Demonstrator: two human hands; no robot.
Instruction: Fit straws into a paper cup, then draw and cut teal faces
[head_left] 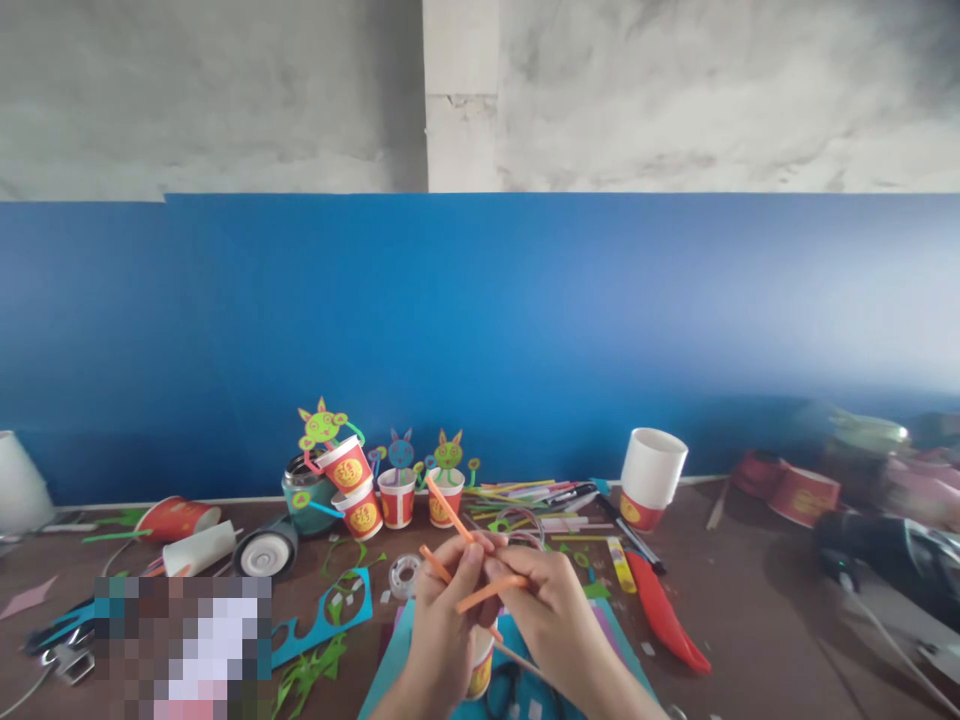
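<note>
Over the middle of the table my left hand [444, 612] and my right hand [541, 607] meet, fingers pinched. Orange straw-like sticks [448, 508] poke out between them: one points up, and another [493, 594] lies across the fingertips towards my right hand. How they join is hidden by the fingers. Below the hands stands a red and white paper cup [481, 672], partly covered by my left hand. Dark-handled scissors [504, 692] lie beside it on stacked blue paper sheets [391, 668].
Paper cups with cut-out animal faces [448, 452] stand at the back. Tape [405, 575], green paper scraps [311, 672] and a blue cut sheet [346, 605] lie left. Stacked white cups [654, 470], a glue stick [621, 566] and a red pointed object [667, 615] lie right.
</note>
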